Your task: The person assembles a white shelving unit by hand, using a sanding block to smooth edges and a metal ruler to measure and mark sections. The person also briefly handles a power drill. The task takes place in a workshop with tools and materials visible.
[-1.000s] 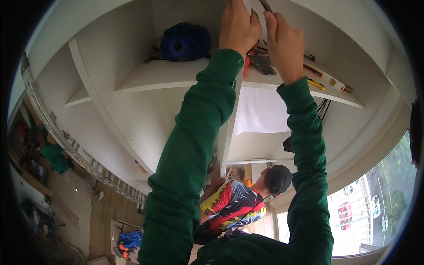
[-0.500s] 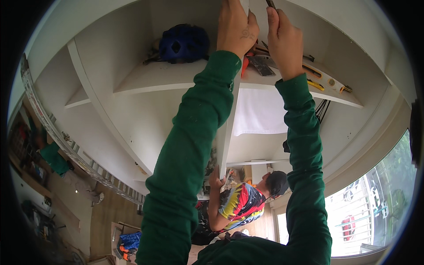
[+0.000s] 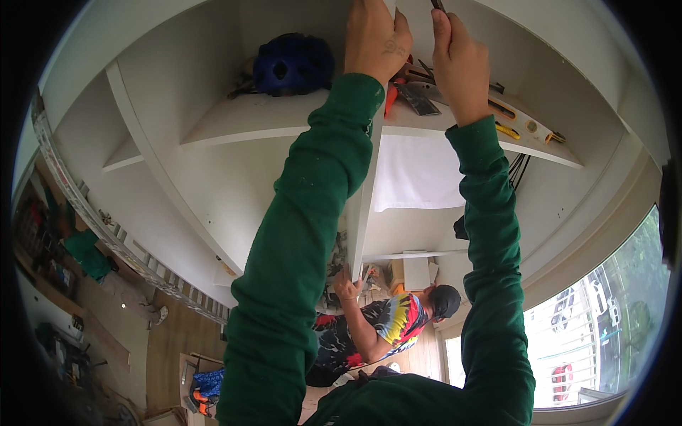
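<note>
My left hand (image 3: 378, 44) is high up at the front edge of a white upright panel (image 3: 369, 170), closed around it; its fingertips run out of the top of the view. To its right my right hand (image 3: 460, 67) is raised with its fingers closed on a slim dark tool (image 3: 438, 6). Most of that tool lies beyond the upper edge, so its kind does not show. Behind the hands a white shelf (image 3: 241, 131) carries a blue helmet (image 3: 293, 64), a broad dark blade (image 3: 418, 99), a yellow utility knife (image 3: 507, 130) and a spirit level (image 3: 533, 126).
Below, a person in a colourful shirt (image 3: 387, 319) and dark cap has a hand by the panel's lower part. A ladder (image 3: 135, 248) curves along the left, with another person in green (image 3: 89, 255) beyond it. A window (image 3: 590, 334) is at the lower right.
The person below has turned and shifted slightly lower, head now facing more away. My view has tilted a little; both my hands keep nearly the same place and hold.
</note>
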Motion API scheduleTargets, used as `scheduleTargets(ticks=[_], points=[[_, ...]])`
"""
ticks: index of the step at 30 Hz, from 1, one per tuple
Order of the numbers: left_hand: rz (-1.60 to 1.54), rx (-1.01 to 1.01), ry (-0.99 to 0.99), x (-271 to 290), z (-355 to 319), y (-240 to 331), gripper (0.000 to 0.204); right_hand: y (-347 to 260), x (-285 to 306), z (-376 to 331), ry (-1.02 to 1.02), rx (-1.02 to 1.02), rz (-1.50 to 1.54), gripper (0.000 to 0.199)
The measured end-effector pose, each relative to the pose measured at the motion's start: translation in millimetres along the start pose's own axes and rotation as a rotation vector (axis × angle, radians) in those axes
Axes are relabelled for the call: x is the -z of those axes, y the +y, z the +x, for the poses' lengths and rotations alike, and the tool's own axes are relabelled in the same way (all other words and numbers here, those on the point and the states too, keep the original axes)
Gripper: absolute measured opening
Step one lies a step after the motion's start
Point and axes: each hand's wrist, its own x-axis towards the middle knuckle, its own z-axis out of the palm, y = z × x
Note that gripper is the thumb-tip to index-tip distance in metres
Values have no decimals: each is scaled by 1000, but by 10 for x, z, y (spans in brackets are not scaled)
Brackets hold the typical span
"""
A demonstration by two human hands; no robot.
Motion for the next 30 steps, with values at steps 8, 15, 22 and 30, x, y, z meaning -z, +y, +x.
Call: scheduleTargets(ticks=[8,15,22,30], points=[[20,28,-10,-47,-16,28,59,261,248,-394,-123,-82,115,38],[5,19,-11,-113,-11,13,58,1120,1092,-925,-281,-108,-43,30],[89,53,122,-106,-18,118,48,1610,1423,-878,-473,192,-423,20],[683,-380,373,-90,-30,301,59,1768,630,-801,-624,124,-422,30]])
